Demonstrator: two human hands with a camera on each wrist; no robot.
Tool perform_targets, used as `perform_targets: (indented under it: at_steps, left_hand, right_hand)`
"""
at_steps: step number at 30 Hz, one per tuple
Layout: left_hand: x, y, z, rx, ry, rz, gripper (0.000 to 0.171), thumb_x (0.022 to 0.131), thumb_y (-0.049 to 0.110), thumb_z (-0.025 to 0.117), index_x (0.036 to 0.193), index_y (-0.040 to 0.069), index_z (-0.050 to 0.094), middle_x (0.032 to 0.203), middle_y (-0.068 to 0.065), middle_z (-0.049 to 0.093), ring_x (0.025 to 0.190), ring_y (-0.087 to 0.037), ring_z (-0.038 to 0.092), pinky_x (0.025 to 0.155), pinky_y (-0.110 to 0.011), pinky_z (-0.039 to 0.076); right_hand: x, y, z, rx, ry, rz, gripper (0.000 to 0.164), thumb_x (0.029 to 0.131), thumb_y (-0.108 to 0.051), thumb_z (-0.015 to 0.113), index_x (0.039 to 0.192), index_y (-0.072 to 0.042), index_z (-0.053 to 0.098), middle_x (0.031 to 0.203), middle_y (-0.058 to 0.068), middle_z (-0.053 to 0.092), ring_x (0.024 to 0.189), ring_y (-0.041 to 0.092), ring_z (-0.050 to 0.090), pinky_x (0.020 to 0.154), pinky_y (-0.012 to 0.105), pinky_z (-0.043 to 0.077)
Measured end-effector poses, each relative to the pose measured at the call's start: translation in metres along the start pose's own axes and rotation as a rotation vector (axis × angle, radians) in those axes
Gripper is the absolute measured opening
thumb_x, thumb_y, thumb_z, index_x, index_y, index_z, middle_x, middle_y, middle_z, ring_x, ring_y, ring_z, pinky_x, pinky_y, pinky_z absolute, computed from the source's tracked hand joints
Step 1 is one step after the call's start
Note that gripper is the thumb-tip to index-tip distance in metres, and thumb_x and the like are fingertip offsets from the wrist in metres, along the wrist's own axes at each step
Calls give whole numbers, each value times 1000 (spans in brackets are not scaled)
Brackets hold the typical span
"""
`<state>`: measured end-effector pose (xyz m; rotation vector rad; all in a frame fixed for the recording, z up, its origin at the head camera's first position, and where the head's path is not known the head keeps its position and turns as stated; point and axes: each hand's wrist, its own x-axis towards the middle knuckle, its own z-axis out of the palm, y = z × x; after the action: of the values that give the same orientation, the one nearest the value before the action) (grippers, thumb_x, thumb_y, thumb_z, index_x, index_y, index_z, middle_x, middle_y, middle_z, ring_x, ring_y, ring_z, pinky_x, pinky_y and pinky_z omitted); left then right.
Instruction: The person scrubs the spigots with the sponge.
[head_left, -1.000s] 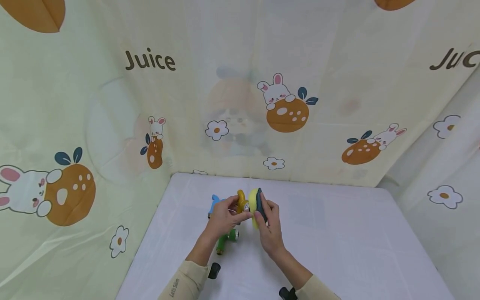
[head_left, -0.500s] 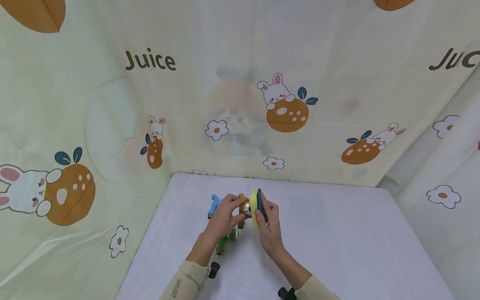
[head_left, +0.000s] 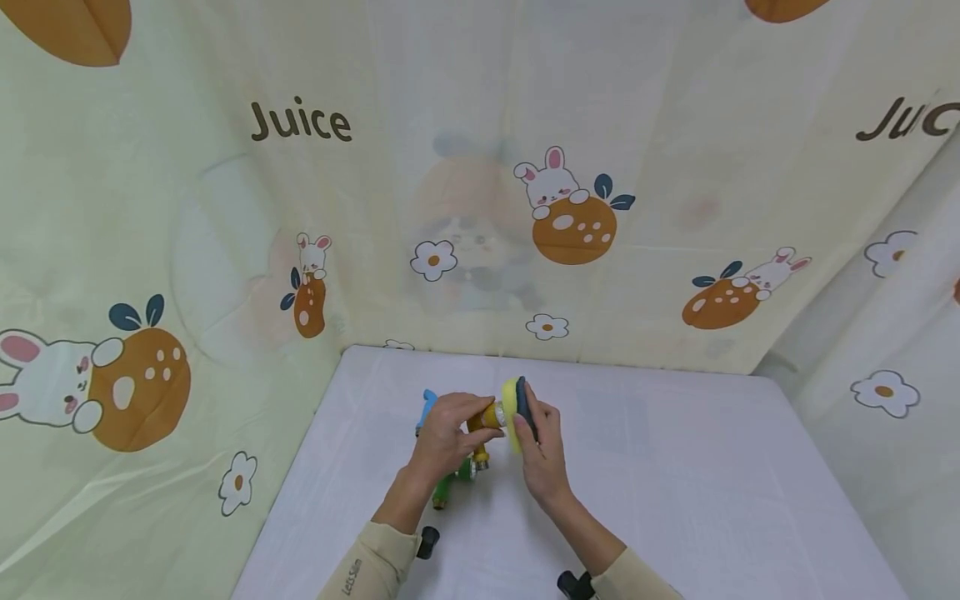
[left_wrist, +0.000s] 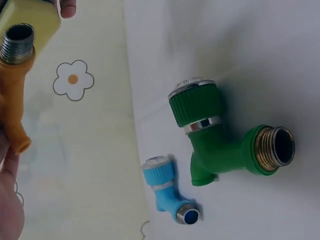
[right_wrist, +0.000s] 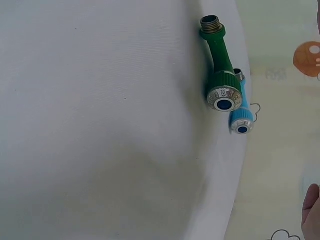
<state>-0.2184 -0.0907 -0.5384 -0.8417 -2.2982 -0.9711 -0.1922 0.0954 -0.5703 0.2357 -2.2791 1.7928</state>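
Observation:
My left hand (head_left: 442, 433) grips a yellow-orange tap (head_left: 487, 417) above the table, its knob end turned toward the sponge. The tap's threaded metal end shows in the left wrist view, where the left fingers (left_wrist: 9, 167) hold the body. My right hand (head_left: 546, 458) holds a sponge (head_left: 510, 408), yellow with a dark backing, thumb on one side and fingers on the other. The yellow face is right at the tap's knob. Under the left hand lies a green tap (left_wrist: 215, 145) with a ribbed knob. Farther back lies a light blue tap (left_wrist: 165, 185), partly hidden by the hand in the head view.
A white cloth covers the table (head_left: 675, 483). Behind it hangs a pale curtain (head_left: 480, 100) printed with rabbits, oranges and flowers, close to the table's back edge. A black wrist device (head_left: 428, 542) sits by the left sleeve, another (head_left: 575, 585) by the right.
My left hand has turned the yellow tap, so its knob now points at the sponge and another end shows below the hand. The right hand and sponge stay nearly in place.

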Motion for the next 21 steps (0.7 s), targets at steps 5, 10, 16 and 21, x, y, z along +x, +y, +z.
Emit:
perform_targets:
  at_steps: [5, 10, 16, 21]
  left_hand:
    - [-1, -1, 2, 12, -9, -45, 45, 80, 25, 91, 121, 10, 78, 107, 2, 80, 95, -11, 73, 91, -34, 60]
    - [0, 0, 3, 38, -33, -70, 41, 79, 25, 92, 116, 12, 80, 104, 4, 79, 96, -12, 72, 94, -35, 59]
    - [1, 9, 5, 31, -138, -91, 34, 83, 29, 89, 112, 15, 80, 103, 5, 79, 95, -10, 70, 97, -39, 56]
    - [0, 14, 10, 1, -165, -131, 35, 83, 26, 89, 114, 13, 80, 105, 4, 80, 97, -11, 71, 96, -39, 56]
  right_hand:
    - [-3, 2, 1, 15, -3, 17, 52, 112, -36, 48, 162, -37, 34, 138, 6, 41, 110, 20, 43, 84, 25, 45]
    - [-7, 5, 2, -43, 4, -94, 52, 110, -25, 51, 161, -32, 39, 139, 8, 42, 113, 18, 44, 87, 24, 47]
    - [-8, 8, 4, -126, 18, -148, 52, 110, -21, 51, 161, -26, 41, 136, 13, 42, 113, 17, 41, 87, 27, 44]
    - [-5, 8, 4, -133, -6, -72, 52, 113, -31, 43, 164, -26, 33, 138, 14, 40, 112, 17, 40, 87, 30, 43]
